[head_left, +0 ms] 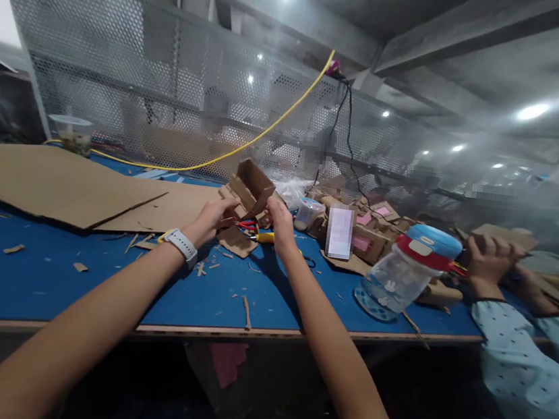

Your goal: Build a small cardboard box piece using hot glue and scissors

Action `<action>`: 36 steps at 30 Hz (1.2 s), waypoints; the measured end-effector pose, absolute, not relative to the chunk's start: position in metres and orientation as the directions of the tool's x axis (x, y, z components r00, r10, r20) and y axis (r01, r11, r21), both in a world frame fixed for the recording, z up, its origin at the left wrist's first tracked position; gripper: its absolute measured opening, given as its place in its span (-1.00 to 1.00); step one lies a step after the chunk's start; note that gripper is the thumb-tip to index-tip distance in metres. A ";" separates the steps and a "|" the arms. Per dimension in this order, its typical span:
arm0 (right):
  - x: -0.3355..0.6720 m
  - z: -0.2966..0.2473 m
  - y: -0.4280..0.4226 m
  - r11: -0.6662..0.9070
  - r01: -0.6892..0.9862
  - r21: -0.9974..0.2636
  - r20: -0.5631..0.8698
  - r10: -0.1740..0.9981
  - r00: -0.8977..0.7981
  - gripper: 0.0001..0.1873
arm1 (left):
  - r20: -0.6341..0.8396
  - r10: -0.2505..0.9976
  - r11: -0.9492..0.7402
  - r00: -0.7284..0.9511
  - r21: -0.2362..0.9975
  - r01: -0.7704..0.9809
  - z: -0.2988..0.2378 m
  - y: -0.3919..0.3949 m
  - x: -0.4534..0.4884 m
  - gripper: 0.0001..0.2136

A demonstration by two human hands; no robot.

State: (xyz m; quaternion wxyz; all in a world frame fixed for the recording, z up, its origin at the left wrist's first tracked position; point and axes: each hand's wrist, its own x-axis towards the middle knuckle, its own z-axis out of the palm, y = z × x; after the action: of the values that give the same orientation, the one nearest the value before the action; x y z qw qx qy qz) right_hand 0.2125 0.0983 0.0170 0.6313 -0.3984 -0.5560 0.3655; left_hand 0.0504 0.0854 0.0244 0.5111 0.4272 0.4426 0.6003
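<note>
A small folded cardboard box (253,182), its top showing as an opening, is tilted between my two hands above the blue table. My left hand (213,222), with a pale watch on the wrist, has its fingers closed on the box's lower left side. The fingers of my right hand (281,220) pinch its right side. Just below lie a tool with a yellow handle (266,237), a red-handled tool (247,224) partly hidden, and a loose cardboard scrap (237,242).
Large cardboard sheets (58,182) cover the table's left. To the right stand a bottle with a blue lid (397,271), a white label card (340,232) and piled cardboard pieces (372,241). A co-worker's hand (492,263) holds cardboard. Behind runs a perforated metal screen (181,95) with a yellow cable (269,130).
</note>
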 end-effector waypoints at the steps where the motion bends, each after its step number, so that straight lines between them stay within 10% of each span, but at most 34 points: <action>1: 0.217 0.019 0.099 0.430 -0.017 -0.903 0.425 0.897 0.124 -0.34 | 0.065 0.992 -0.084 -0.105 0.979 -0.186 0.023 0.087 0.048 -0.86; 11: 0.222 0.014 0.098 0.446 0.078 -0.892 0.441 0.895 -0.072 -0.21 | 0.237 0.971 -0.235 -0.015 0.968 0.082 0.023 0.089 0.050 -0.92; 18: 0.224 0.020 0.095 0.447 0.115 -0.887 0.433 0.892 -0.129 -0.30 | 0.275 0.953 -0.263 -0.126 0.959 0.101 0.014 0.082 0.060 -0.36; 24: 0.273 0.052 0.084 0.090 0.786 -0.612 0.275 0.956 0.105 -0.59 | 0.281 0.939 -0.245 -0.201 0.952 0.185 0.018 0.087 0.049 -0.35; 30: 0.320 0.055 0.076 -0.142 0.824 -0.548 -0.164 0.985 0.060 -0.75 | 0.311 0.920 -0.242 -0.240 0.929 0.280 0.030 0.091 0.032 -0.36; 36: 0.316 0.050 0.077 -0.137 0.794 -0.592 -0.269 0.962 -0.035 -0.87 | 0.350 0.900 -0.263 -0.260 0.912 0.316 0.033 0.089 0.027 -0.37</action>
State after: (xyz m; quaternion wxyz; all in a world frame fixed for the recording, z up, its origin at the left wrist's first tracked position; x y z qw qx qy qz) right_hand 0.3157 0.0771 0.0502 0.1311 -0.6821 -0.6438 0.3212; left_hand 0.0265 0.0893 0.0327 0.2553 0.5519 0.5509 0.5716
